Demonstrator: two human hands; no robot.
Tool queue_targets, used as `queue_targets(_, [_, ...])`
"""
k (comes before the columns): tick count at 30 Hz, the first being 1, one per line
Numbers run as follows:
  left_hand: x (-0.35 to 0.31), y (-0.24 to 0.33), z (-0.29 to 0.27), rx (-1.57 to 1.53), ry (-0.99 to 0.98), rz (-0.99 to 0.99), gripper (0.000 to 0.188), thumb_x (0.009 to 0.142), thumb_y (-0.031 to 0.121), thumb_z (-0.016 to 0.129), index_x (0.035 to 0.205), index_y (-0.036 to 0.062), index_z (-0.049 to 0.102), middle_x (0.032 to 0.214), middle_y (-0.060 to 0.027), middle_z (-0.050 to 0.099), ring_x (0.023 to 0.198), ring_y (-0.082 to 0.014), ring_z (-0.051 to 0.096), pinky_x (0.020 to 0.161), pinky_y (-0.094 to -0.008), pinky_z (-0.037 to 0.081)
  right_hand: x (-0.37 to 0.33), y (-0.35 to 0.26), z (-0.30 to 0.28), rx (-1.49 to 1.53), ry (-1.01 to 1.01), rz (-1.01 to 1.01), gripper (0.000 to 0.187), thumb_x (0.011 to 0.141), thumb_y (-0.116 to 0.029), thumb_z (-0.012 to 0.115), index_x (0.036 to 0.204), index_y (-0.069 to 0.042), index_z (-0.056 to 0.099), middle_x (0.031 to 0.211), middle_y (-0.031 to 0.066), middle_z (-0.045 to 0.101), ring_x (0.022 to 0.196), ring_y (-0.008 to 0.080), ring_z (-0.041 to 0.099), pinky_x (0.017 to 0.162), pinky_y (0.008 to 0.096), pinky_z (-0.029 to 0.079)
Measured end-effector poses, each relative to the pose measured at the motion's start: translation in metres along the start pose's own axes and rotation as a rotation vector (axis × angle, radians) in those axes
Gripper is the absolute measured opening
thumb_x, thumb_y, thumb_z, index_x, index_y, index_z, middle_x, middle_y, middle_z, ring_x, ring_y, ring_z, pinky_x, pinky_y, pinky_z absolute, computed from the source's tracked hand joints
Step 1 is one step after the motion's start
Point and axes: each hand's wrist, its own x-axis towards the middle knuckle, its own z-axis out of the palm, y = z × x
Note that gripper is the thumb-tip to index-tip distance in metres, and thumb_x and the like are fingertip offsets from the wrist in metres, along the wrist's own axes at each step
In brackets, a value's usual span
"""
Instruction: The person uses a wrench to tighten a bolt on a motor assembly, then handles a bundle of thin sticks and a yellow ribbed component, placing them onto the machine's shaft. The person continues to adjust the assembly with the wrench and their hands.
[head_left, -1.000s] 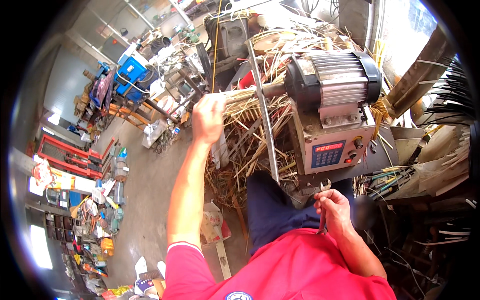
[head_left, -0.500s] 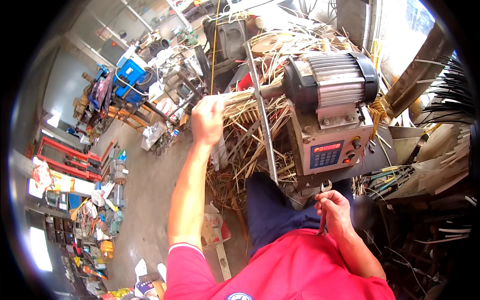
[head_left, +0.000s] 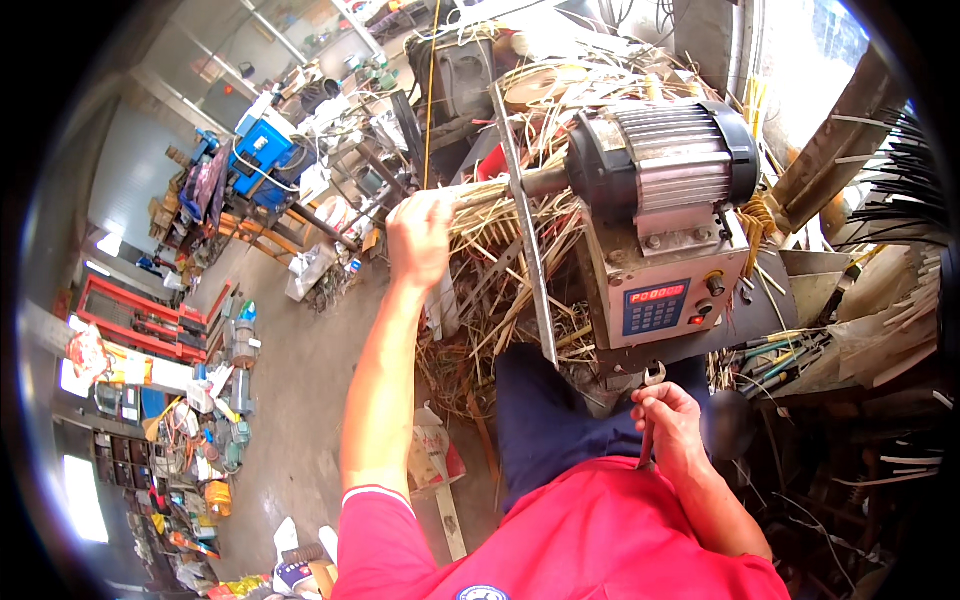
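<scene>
My left hand [head_left: 419, 240] is closed around the far-left end of a pale rod [head_left: 478, 195], at arm's length. That rod lies in line with the shaft [head_left: 545, 181] on the left of a ribbed electric motor [head_left: 676, 155]. The fingers hide its end. Close to my body, my right hand [head_left: 672, 418] grips an open-ended wrench [head_left: 654, 374] with its jaw up. The motor is mounted on a metal control box [head_left: 652, 262] with a blue keypad panel [head_left: 655, 308], a lit red display, a knob and a glowing red switch.
A long flat metal bar [head_left: 524, 225] slants between my left hand and the motor. Cut strips and straw-like offcuts [head_left: 480, 330] heap below and behind it. Thin black rods [head_left: 905, 190] jut in at the right. Beside the box lie several hand tools [head_left: 775, 365].
The view has shifted very slightly. Both hands keep their grips and places, and the machine looks the same.
</scene>
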Motion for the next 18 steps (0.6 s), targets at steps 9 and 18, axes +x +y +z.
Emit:
queue_targets(9, [0.001, -0.001, 0.001, -0.409, 0.011, -0.175, 0.039, 0.103, 0.033, 0.053, 0.096, -0.0004, 0.071, 0.093, -0.0116, 0.071, 0.092, -0.0217, 0.066, 0.09, -0.0341, 0.049, 0.002, -0.001, 0.004, 0.001, 0.021, 0.006, 0.006, 0.093, -0.003, 0.061, 0.097, -0.001, 0.065, 0.087, 0.0088, 0.067, 0.063, 0.0068, 0.057, 0.049, 0.0192, 0.047])
queue_targets(18, [-0.007, 0.02, -0.001, -0.189, 0.179, -0.109, 0.03, 0.101, 0.022, 0.052, 0.101, -0.0031, 0.069, 0.105, -0.0148, 0.071, 0.1, -0.0249, 0.066, 0.087, -0.0353, 0.051, 0.001, -0.006, 0.003, -0.005, 0.003, 0.05, 0.006, 0.092, -0.002, 0.062, 0.098, -0.001, 0.065, 0.086, 0.0084, 0.068, 0.063, 0.0072, 0.058, 0.049, 0.0191, 0.048])
